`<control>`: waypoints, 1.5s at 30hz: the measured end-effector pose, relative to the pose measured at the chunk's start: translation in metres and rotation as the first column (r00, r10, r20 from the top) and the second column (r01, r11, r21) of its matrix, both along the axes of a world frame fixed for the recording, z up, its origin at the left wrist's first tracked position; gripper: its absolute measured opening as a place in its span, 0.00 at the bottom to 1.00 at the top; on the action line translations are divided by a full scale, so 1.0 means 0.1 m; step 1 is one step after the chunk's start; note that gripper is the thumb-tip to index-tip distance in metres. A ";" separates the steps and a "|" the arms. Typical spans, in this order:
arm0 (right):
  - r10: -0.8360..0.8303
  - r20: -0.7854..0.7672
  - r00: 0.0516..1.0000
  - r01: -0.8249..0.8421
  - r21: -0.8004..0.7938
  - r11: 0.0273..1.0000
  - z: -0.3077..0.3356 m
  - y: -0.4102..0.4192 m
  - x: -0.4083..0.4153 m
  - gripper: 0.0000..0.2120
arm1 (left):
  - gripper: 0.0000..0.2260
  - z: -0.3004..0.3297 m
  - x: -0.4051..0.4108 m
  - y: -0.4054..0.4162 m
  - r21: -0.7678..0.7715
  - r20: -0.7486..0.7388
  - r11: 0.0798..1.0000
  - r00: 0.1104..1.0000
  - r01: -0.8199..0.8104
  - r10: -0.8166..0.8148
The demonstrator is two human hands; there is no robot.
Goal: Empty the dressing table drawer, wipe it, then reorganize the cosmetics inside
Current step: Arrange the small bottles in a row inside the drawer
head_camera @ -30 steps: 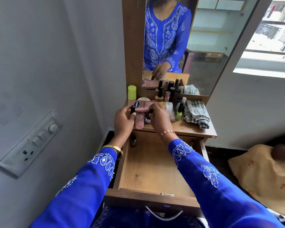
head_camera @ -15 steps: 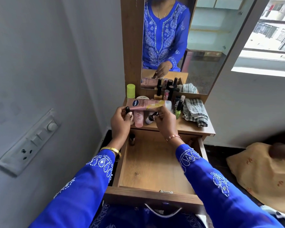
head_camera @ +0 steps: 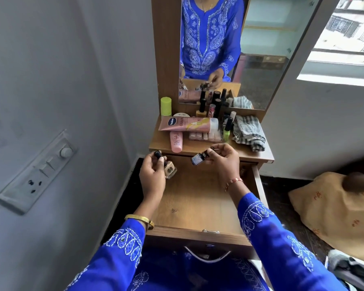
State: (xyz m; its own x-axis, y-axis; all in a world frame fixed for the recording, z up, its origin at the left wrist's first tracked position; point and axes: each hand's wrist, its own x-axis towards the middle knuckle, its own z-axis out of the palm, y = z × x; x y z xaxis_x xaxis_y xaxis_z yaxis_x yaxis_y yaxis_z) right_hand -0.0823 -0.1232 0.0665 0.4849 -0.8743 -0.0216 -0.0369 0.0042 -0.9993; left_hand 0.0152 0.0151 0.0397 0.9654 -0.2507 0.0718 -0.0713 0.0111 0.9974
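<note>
**Bottles over the bare drawer**

Left hand point(head_camera: 152, 175) grips a beige polish bottle point(head_camera: 170, 169) by its black cap, body hanging down toward the drawer point(head_camera: 198, 202) floor, long axis tilted from cap at upper left to base at lower right. Right hand point(head_camera: 223, 159) pinches a small dark dropper bottle point(head_camera: 199, 158) around its cap, lying nearly level, base pointing left. Both hover over the far end of the open drawer, just below the bench point(head_camera: 259, 154) edge.

Risk, as I judge it: each bottle hangs by its cap alone, so a loose cap or slipping fingers could drop glass onto the wood. The pink tubes point(head_camera: 185, 123) near the bench edge could be knocked into the drawer.
</note>
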 end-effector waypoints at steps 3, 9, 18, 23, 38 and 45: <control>0.004 -0.065 0.998 -0.005 -0.010 1.000 -0.11 -0.03 -0.20 0.10 | 0.08 -0.17 -0.18 -0.01 -0.013 -0.072 0.998 0.995 0.064 -0.065; -0.130 -0.467 0.875 0.004 -0.261 0.965 -0.33 -0.21 -0.75 0.04 | 0.08 -0.28 -0.60 -0.17 0.026 -0.110 0.972 0.967 0.232 -0.228; -0.327 -0.818 0.473 -0.254 -0.481 0.839 -0.41 -0.23 -1.12 0.10 | 0.08 -0.27 -0.70 -0.17 0.121 -0.061 0.924 0.931 0.364 -0.359; -0.387 -0.828 0.406 -0.387 -0.540 0.748 -0.45 -0.17 -1.11 0.07 | 0.08 -0.29 -0.69 -0.15 0.154 -0.066 0.905 0.918 0.396 -0.390; -0.306 -0.741 0.598 -0.381 -0.598 0.706 -0.31 -0.03 -0.95 0.06 | 0.11 -0.23 -0.71 -0.10 0.101 -0.162 0.887 0.888 0.450 -0.431; 0.212 -0.560 0.801 -0.470 -0.368 0.802 -0.07 0.30 -0.64 0.12 | 0.13 -0.22 -0.72 -0.07 0.122 -0.184 0.852 0.855 0.510 -0.485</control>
State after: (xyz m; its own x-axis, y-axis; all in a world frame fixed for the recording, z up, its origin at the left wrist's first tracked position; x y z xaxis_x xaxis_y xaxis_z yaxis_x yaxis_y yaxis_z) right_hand -0.1459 -0.0936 0.0591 0.7912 -0.6106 0.0341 -0.4024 -0.5618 -0.7228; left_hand -0.0566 0.0079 0.0180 0.7044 -0.6962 -0.1383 0.0424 -0.1532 0.9873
